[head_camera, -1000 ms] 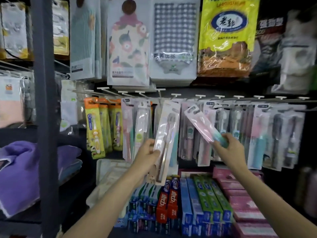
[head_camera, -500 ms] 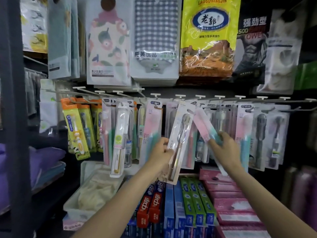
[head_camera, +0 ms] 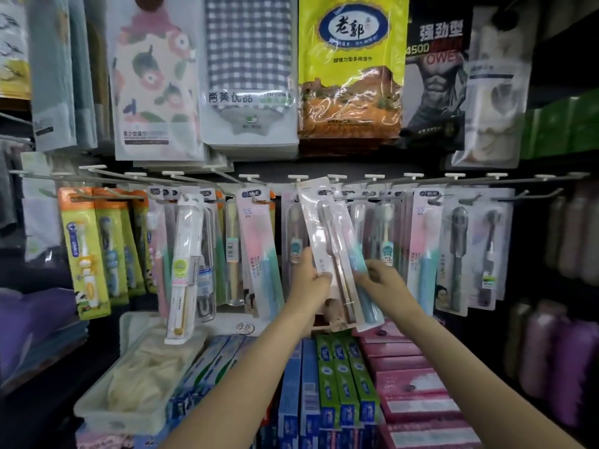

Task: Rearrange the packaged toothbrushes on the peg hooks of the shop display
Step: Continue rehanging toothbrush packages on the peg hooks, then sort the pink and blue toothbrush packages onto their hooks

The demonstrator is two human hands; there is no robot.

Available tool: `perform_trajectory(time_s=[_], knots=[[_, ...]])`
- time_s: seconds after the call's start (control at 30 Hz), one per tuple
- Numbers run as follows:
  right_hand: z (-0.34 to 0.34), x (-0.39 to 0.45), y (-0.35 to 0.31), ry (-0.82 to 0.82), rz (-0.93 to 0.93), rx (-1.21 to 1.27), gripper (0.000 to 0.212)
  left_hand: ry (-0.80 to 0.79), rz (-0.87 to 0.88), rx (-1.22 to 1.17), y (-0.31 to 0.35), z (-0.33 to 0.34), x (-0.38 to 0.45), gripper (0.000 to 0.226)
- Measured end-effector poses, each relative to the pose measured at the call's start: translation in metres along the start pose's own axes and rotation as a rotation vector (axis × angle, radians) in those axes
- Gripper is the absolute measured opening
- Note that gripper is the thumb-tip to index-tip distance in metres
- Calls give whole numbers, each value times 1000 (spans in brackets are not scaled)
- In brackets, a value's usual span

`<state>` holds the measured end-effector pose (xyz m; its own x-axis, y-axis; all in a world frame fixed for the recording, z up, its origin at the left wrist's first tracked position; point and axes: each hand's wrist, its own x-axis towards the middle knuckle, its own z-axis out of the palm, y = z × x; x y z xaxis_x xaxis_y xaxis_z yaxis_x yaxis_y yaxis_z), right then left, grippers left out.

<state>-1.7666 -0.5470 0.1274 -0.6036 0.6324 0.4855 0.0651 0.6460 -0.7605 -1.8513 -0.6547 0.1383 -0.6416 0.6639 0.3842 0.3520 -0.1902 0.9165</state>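
While the left hand (head_camera: 311, 280) pinches the white pack (head_camera: 319, 234) and the right hand (head_camera: 381, 280) grips the pink pack (head_camera: 351, 254), each hang-hole should meet its hook (head_camera: 335, 180) squarely.

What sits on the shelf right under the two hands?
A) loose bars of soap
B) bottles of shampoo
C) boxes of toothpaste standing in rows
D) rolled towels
C: blue, green and pink toothpaste boxes stand in rows below the left hand and right hand, which hold toothbrush packs by the peg hooks.
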Motion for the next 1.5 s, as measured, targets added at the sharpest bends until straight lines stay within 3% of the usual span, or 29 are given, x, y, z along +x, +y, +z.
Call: perform_trajectory(time_s=[0.2, 0.3, 0.43, 0.5, 0.6, 0.67, 0.77, 0.83, 0.97, 1.07, 1.17, 1.3, 1.4, 1.5], knots=[[-13, -1, 7, -121, 19, 7, 44, -85, 1, 190, -3, -19, 6, 59], [-15, 3, 4, -124, 10, 54, 46, -158, 17, 283, 8, -22, 8, 53], [-5, 8, 0, -202, 13, 47, 45, -155, -11, 419, 15, -16, 9, 62], [0, 9, 1, -185, 28, 15, 47, -163, -28, 538, 15, -15, 10, 60], [-3, 8, -2, -19, 23, -32, 46, -191, -30, 638, 8, -18, 5, 50], [-5, 5, -9, 128, -50, -107, 40, -83, 33, 616, 0, -23, -1, 36], [3, -5, -37, 283, -232, -157, 30, 221, 246, 611, -9, -48, -13, 19], [22, -16, -60, 250, -346, -120, 30, 381, 385, 705, -17, -76, -20, 24], [91, -29, -101, -9, -539, -132, 40, 585, 569, 1135, -34, -142, -18, 38], [146, -6, -116, -153, -622, -438, 50, 472, 657, 1467, -50, -184, -12, 35], [181, 23, -120, -86, -489, -677, 42, 358, 754, 1613, -59, -215, -5, 31], [199, 41, -119, -46, -187, -664, 51, 315, 777, 1535, -60, -226, 2, 28], [203, 43, -112, -109, -124, -697, 67, 235, 815, 1457, -68, -230, 8, 30], [202, 37, -112, -125, -149, -630, 62, 158, 904, 1295, -70, -230, 6, 36]])
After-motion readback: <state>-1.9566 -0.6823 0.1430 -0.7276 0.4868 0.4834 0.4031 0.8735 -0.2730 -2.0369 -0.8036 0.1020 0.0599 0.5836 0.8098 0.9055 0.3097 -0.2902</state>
